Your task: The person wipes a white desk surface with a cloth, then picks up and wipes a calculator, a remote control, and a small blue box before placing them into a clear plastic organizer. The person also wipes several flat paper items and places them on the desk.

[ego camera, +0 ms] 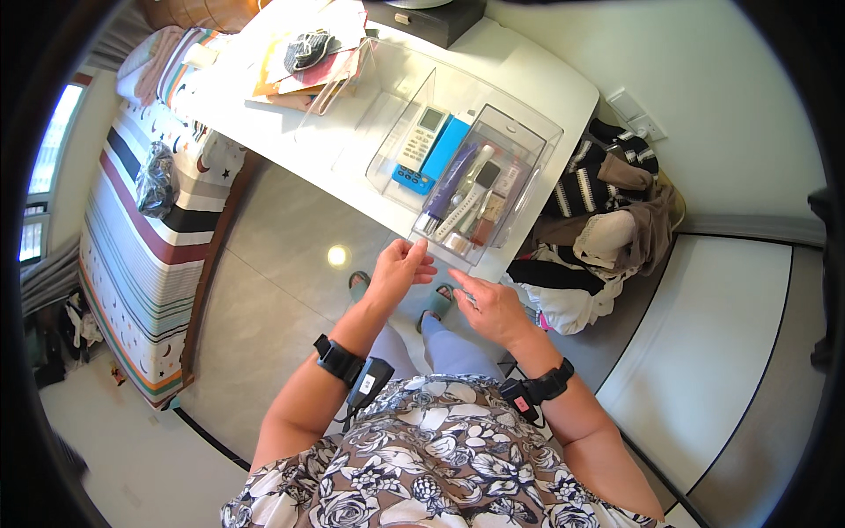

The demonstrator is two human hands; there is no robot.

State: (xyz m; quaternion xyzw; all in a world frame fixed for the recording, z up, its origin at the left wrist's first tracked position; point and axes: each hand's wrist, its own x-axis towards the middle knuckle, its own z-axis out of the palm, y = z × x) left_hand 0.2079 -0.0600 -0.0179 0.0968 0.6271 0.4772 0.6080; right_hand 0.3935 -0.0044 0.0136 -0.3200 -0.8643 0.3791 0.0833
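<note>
A clear plastic organizer with compartments stands at the near edge of the white table. Its narrow right drawer juts past that edge and holds a purple tube, a smartwatch with a pale band and small bottles. In the compartment left of it lie a white remote control and a blue box. My left hand is near the drawer's front left corner, fingers loosely apart; whether it touches the plastic is unclear. My right hand points its index finger toward the front right corner, holding nothing.
Papers and books with a dark patterned cloth item lie at the table's left. A dark box stands at the back. Piled clothes are right of the table. Left is a bed bearing a plastic bag.
</note>
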